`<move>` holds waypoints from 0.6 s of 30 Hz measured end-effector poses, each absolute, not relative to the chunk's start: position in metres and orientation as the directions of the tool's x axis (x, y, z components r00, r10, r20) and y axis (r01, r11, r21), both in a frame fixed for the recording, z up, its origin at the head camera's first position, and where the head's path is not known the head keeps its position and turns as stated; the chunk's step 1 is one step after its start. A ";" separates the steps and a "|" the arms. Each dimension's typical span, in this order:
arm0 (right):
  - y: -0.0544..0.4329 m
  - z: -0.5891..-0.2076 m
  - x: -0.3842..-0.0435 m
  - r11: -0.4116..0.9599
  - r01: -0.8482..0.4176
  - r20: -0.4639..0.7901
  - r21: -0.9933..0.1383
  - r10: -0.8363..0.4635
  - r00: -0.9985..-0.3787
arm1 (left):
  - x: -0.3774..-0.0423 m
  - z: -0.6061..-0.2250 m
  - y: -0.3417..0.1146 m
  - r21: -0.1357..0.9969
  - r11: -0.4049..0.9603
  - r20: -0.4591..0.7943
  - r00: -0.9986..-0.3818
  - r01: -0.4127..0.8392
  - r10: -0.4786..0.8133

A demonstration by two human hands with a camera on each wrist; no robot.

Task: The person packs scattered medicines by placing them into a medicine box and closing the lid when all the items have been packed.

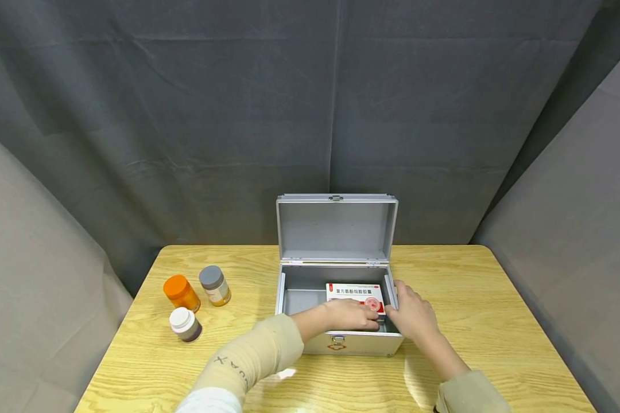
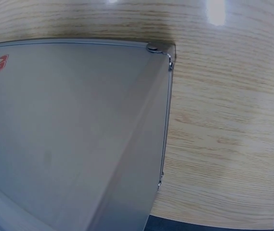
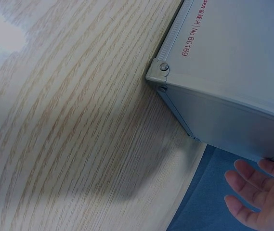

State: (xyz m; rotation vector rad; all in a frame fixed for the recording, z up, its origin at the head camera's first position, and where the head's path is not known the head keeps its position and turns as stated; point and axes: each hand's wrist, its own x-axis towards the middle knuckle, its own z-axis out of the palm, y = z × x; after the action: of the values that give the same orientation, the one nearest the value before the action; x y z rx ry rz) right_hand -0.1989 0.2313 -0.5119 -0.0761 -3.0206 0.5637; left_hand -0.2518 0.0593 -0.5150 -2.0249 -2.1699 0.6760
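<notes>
An aluminium medicine case (image 1: 351,344) stands on the table with its lid raised. Inside, toward the right, lies a white and red medicine box (image 1: 353,291). My left hand (image 1: 348,315) reaches over the front wall into the case, just in front of the box. Its fingertips are partly hidden, so whether they hold anything does not show. At the right wall is my right hand (image 1: 415,312), its thumb by the rim. In the right wrist view, the right fingers (image 3: 250,183) are loosely spread beside the case's side, one at its edge.
Left on the wooden table (image 1: 475,321) are an orange bottle (image 1: 182,292), a grey-capped bottle (image 1: 215,285) and a white-capped bottle (image 1: 185,324). The raised lid (image 1: 336,229) stands at the case's back. Grey cloth (image 1: 237,115) hangs behind the table.
</notes>
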 end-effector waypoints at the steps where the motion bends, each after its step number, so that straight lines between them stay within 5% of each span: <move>1: 0.231 -0.512 -0.199 0.931 0.036 0.058 -0.362 0.061 -0.996 | -0.252 -0.515 0.059 -0.380 0.021 -0.225 -0.115 0.925 0.968; 18: 0.232 -0.513 -0.199 0.930 0.031 0.062 -0.366 0.058 -0.996 | -0.272 -0.519 0.036 -0.207 0.087 -0.029 -0.095 0.974 0.995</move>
State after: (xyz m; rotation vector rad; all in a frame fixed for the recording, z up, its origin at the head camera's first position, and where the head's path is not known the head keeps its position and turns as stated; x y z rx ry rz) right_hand -0.1992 0.2319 -0.5134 -0.0693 -3.0157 0.5698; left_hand -0.2719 0.0360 -0.5188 -2.0288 -2.2247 0.2624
